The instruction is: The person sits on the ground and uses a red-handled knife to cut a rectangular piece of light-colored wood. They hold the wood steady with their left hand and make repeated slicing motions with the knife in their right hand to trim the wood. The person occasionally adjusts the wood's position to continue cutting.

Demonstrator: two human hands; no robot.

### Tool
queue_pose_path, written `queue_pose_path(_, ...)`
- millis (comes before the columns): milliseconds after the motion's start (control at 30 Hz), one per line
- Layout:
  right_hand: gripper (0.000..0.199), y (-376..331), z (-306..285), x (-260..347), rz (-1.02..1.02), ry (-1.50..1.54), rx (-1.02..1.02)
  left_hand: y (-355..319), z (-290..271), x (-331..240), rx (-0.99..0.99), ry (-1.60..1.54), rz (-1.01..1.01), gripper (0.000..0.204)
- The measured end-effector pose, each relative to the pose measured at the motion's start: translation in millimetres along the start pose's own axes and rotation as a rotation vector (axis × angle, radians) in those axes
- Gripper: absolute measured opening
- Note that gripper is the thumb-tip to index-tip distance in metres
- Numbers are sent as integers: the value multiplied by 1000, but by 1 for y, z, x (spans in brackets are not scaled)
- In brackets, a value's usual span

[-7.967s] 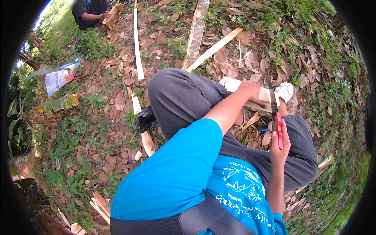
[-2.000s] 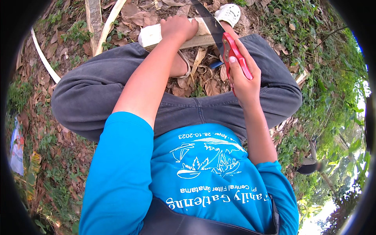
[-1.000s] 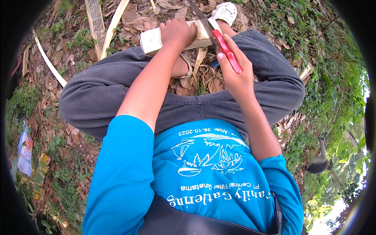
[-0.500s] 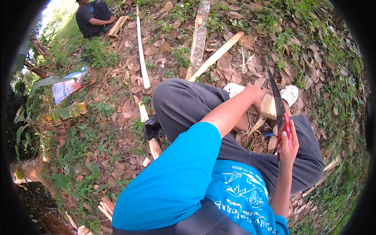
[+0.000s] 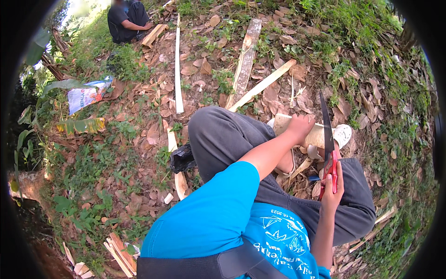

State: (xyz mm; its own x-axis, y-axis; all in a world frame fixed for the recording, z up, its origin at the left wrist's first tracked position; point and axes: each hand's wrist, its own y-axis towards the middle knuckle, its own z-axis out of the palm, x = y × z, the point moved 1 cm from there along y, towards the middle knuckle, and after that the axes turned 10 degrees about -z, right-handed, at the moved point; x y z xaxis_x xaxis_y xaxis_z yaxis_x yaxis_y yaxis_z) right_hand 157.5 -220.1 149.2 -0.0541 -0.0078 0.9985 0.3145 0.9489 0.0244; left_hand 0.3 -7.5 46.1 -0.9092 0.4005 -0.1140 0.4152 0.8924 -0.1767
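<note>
On the leaf-strewn ground, over the person's crossed legs, I see the left hand (image 5: 301,128) with its grip closed around the near end of a pale wooden block (image 5: 312,135), pinning it against the raised knee, just beside a white shoe (image 5: 343,134). The right hand (image 5: 332,188) has its grip wrapped tight on the red handle of a long dark blade (image 5: 326,123), which stands almost upright with its edge just beside the left fingers. From what I can judge, that closeness is the main hazard: if the blade comes down and glances off the block's grain, it could slide toward the holding hand or into the grey trouser leg (image 5: 223,137) below. The block looks only hand-steadied, with no firm surface under it, so it could twist or kick out under a blow and drop among the chips and dry leaves. I cannot tell how well the handle is seated in the palm; a loose hold could let the tool turn. Long wooden slats (image 5: 177,65) lie well apart up the slope, near another seated person (image 5: 126,21), far enough off to be out of reach of a slip.
</note>
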Motion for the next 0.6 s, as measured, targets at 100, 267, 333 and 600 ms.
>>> queue_pose_path(100, 53, 0, 9, 2, 26, 36, -75, 18, -20, 5, 163, -116, 1, 129)
queue_pose_path(267, 55, 3, 8, 0, -38, 47, -9, 26, -14, 20, 143, -127, -17, 109)
queue_pose_path(333, 54, 16, 3, -6, -188, -95, -7, 26, -15, 18, 172, -129, -29, 106)
queue_pose_path(600, 52, 40, -25, -14, -98, -83, 59, 32, -19, 15, 252, -189, -14, 104)
